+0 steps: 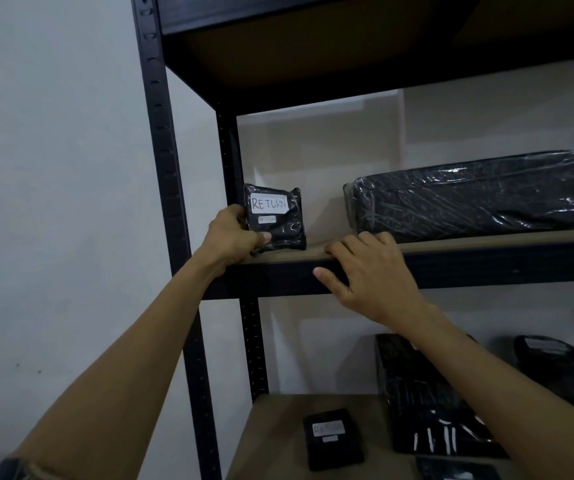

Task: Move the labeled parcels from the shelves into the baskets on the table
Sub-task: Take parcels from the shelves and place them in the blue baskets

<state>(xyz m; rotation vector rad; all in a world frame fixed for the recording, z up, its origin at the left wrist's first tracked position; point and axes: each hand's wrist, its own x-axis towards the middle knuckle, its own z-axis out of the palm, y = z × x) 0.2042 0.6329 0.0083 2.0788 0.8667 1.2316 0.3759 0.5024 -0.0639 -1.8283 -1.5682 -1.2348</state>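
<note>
A: Progress? No baskets or counter are in view, so delivered parcels cannot be counted.

B: Noted. Left on the shelves: the RETURN parcel point(276, 216) at 9 o'clock on the upper shelf point(486, 237), a long wrapped parcel point(469, 194) at 3 o'clock on the same shelf, plus a small labelled parcel point(332, 438) at 6 o'clock and more dark bundles at 4 to 5 o'clock on the lower shelf point(278, 420). Most work is judged outstanding.

A: Grip state?

B: The left hand point(232, 239) is closed on the RETURN parcel's left edge, thumb on the front face. The right hand point(368, 271) is laid open on the shelf's front edge, nothing held.

A: Orientation?

B: The parcel is stood upright at the shelf's left end, label faced toward the camera, lettering level. It is nearly square; the long axis is read as roughly vertical, 12 to 6.
</note>
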